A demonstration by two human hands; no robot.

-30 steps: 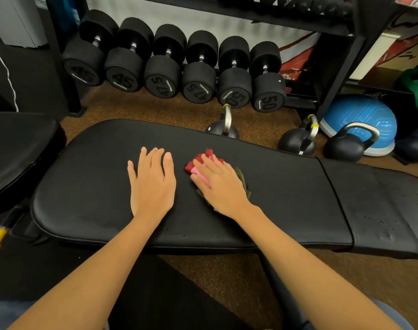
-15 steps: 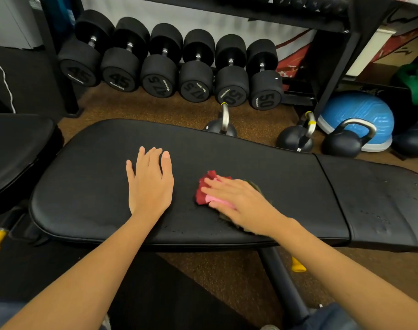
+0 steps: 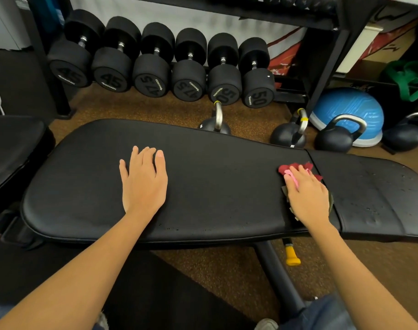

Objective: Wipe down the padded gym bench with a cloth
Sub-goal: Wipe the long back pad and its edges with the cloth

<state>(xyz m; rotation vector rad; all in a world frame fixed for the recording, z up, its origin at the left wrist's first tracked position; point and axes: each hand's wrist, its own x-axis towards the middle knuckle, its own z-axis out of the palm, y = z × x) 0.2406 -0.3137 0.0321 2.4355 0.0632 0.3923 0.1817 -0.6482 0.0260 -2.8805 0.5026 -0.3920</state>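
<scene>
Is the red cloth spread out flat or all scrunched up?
Scrunched up: the cloth bunches in wrinkled folds under the right hand.

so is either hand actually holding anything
The right hand presses the cloth flat under its palm and fingers; the left hand rests empty on the bench.

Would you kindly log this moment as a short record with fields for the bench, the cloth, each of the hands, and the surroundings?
bench: long black pad with a shorter pad to its right, speckled with droplets
cloth: red and pink, on the long pad at the seam between the two pads
right hand: pressed flat on the cloth
left hand: flat on the long pad, empty
surroundings: dumbbells racked behind the bench, kettlebells on the floor
</scene>
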